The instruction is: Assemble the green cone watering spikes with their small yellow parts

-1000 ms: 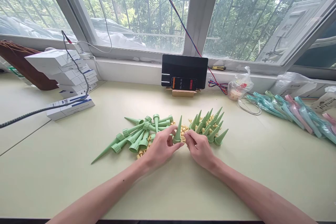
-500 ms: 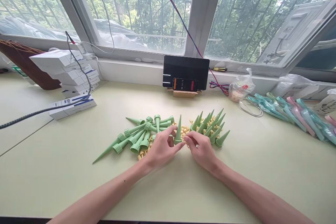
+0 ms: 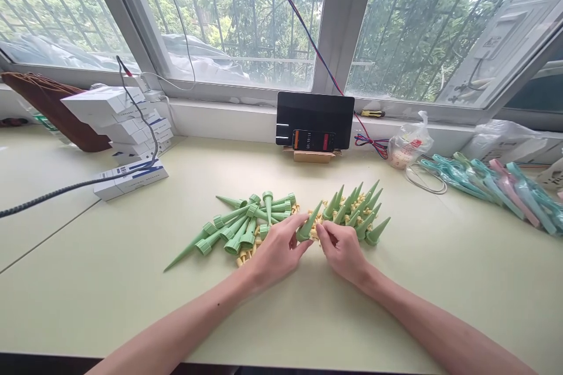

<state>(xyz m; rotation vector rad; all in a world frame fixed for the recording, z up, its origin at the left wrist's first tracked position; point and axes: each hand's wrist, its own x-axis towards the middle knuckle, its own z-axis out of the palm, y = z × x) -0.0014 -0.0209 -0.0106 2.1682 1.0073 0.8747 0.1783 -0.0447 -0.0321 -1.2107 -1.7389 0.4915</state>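
Observation:
My left hand (image 3: pixel 281 246) is closed around the base of a green watering spike (image 3: pixel 310 221), whose tip leans up and to the right. Close beside it, my right hand (image 3: pixel 343 248) is in a pinch, fingertips near small yellow plastic pieces (image 3: pixel 297 208); whatever it grips is too small to make out. Left of my hands lies a loose heap of green spikes (image 3: pixel 237 228) with ribbed caps, over more yellow pieces (image 3: pixel 246 256). On the right, several green spikes (image 3: pixel 373 233) stand points up in a cluster, with yellow pieces among them.
A phone (image 3: pixel 313 140) showing a timer leans on a black tablet (image 3: pixel 314 111) at the back. White boxes (image 3: pixel 132 179) and a black cable are on the left. A tied plastic bag (image 3: pixel 409 143) and wrapped teal and pink items (image 3: pixel 505 187) lie on the right.
The spike in my left hand has gone from upright to tilted rightward. My right hand's pinch stays close to it. The whole view has shifted slightly.

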